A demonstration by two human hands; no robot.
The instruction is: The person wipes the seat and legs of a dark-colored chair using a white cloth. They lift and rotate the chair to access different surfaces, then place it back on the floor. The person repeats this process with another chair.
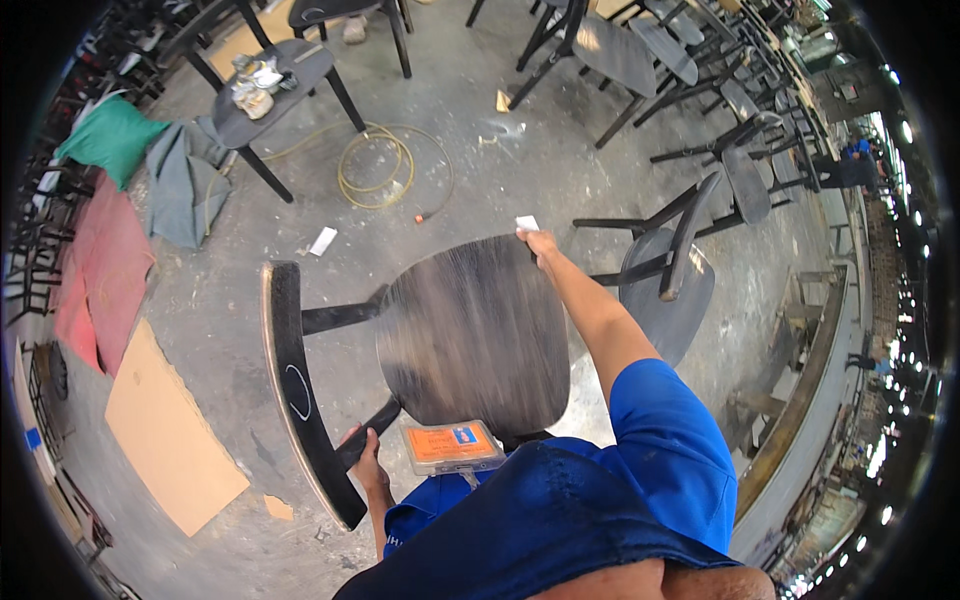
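Note:
A dark wooden chair lies tipped toward me, its round seat facing up and its curved backrest at the left. My left hand is closed around a rail where it meets the backrest. My right hand reaches to the seat's far edge and holds a small white piece, perhaps sandpaper, against it. An orange and blue badge hangs at my chest over my blue clothing.
Several dark chairs stand at the right and back. A small round table with crumpled material, a coiled yellow hose, cloths, a red mat and cardboard sheet lie on the concrete floor.

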